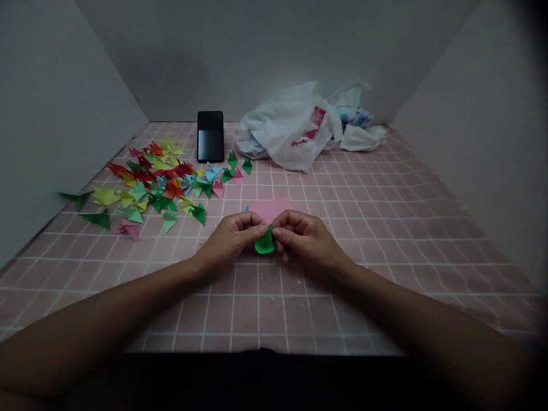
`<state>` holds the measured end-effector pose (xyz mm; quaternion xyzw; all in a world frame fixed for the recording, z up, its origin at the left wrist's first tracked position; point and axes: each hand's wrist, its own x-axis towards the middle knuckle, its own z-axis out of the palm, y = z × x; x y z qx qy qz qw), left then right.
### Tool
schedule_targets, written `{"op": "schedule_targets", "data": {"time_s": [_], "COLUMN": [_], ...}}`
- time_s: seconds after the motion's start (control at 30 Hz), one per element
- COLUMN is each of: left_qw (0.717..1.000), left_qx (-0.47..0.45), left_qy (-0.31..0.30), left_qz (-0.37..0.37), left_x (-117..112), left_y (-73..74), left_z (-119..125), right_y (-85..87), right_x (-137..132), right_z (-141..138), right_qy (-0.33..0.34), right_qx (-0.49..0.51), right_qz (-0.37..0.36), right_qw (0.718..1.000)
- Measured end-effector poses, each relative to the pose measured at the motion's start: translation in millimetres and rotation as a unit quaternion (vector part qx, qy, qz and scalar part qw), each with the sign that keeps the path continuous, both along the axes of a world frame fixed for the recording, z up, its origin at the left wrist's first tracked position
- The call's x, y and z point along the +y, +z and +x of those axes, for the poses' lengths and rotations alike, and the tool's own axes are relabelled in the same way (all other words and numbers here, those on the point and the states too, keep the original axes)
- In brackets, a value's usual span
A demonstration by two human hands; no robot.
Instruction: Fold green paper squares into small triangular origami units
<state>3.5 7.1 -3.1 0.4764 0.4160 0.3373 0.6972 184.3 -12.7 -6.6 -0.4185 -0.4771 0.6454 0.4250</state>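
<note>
A small piece of green paper, partly folded, is pinched between my two hands above the middle of the table. My left hand is closed on its left side, thumb on top. My right hand grips the paper's upper right edge between thumb and fingers. Part of the green paper is hidden behind the fingertips. Just beyond my hands lies a flat sheet of pink paper, with a small blue bit at its left edge.
Many folded paper cranes in several colours are heaped at the left. A black phone is propped up behind them. Crumpled white plastic bags lie at the back, near the wall. A pink checked cloth covers the table.
</note>
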Motion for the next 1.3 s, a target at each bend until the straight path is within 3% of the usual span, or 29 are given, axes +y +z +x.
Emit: {"op": "schedule_targets", "data": {"time_s": [0.23, 0.47, 0.7, 0.83, 1.03, 1.3], "left_qw": [0.999, 0.993, 0.989, 0.988, 0.991, 0.993], "left_qx": [0.023, 0.066, 0.103, 0.114, 0.102, 0.094], "left_qy": [-0.014, -0.023, -0.023, -0.037, -0.059, -0.057], "left_qz": [0.046, 0.094, 0.104, 0.097, 0.068, 0.033], "left_x": [0.4, -0.1, 0.5, 0.9, 3.8, 4.2], "left_y": [2.7, 4.9, 6.8, 7.9, 8.1, 7.0], "left_z": [-0.1, 0.7, 1.4, 1.3, 0.1, 0.4], "right_y": [2.2, 2.4, 2.1, 3.0, 5.0, 4.0], "right_x": [-2.6, -6.0, -3.5, -3.8, -4.6, -4.7], "right_z": [-3.5, -5.3, -3.1, -2.6, -1.4, -2.7], "right_qy": [-0.010, -0.060, 0.002, -0.002, -0.012, -0.020], "right_qx": [-0.032, -0.144, -0.049, -0.064, -0.113, -0.109], "right_qz": [0.029, 0.094, 0.030, 0.027, 0.079, 0.096], "right_qw": [0.999, 0.983, 0.998, 0.998, 0.990, 0.989]}}
